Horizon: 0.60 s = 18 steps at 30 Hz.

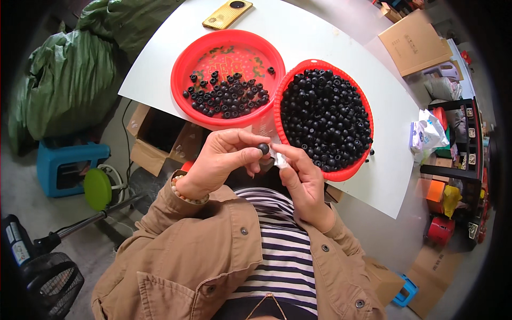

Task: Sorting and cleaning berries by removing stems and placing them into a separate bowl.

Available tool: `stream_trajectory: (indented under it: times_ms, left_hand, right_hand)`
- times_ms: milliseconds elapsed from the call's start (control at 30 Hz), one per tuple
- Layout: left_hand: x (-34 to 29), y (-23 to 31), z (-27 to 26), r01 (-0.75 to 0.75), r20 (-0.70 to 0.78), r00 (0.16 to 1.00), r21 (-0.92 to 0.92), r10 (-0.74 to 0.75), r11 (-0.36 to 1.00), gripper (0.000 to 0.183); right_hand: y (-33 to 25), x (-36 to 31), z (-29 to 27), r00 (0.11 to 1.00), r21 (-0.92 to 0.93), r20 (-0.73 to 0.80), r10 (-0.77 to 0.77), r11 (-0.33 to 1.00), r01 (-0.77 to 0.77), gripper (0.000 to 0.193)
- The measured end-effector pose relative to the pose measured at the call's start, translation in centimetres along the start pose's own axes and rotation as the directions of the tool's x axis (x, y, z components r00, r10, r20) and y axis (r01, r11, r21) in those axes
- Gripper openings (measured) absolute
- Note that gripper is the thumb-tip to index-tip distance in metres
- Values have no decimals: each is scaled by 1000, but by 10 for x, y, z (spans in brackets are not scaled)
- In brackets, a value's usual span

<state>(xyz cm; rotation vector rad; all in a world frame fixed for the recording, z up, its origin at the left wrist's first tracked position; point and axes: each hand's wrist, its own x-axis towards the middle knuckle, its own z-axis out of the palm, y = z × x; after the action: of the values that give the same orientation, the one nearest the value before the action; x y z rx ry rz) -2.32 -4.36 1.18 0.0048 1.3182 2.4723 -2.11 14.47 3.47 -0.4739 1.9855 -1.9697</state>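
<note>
My left hand (226,160) pinches a small round black piece (263,149) between thumb and forefinger, in front of my chest at the table's near edge. Close beside it, my right hand (304,184) holds a crumpled white tissue or cloth (281,158) in its fingertips. Part of another dark piece shows between the hands, mostly hidden by fingers. Just beyond, a red basket (368,114) is heaped with similar black pieces (325,114). Left of it, a shallow red tray (178,69) carries fewer black pieces (229,96), several with their hollow ends showing.
A yellow phone (227,14) lies at the far edge of the white table (314,40). Loose black pieces sit right of the basket. On the left stand green sacks (64,80), a blue stool (69,165) and an open cardboard box (146,154). Shelving (453,170) stands right.
</note>
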Motion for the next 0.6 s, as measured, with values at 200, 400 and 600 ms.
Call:
stream_trajectory:
  times_ms: [200, 400, 600]
  left_hand:
    - [1, -3, -3, -51, 39, 998, 37, 49, 998, 24]
    - [2, 1, 2, -6, -25, 1000, -7, 6, 1000, 18]
    - [3, -4, -5, -55, 7, 998, 44, 55, 998, 14]
  right_hand:
    - [2, -2, 1, 1000, -41, 0, -8, 999, 8, 30]
    - [-1, -1, 2, 1000, -14, -1, 13, 1000, -13, 32]
    - [0, 0, 2, 999, 57, 17, 34, 998, -35, 31]
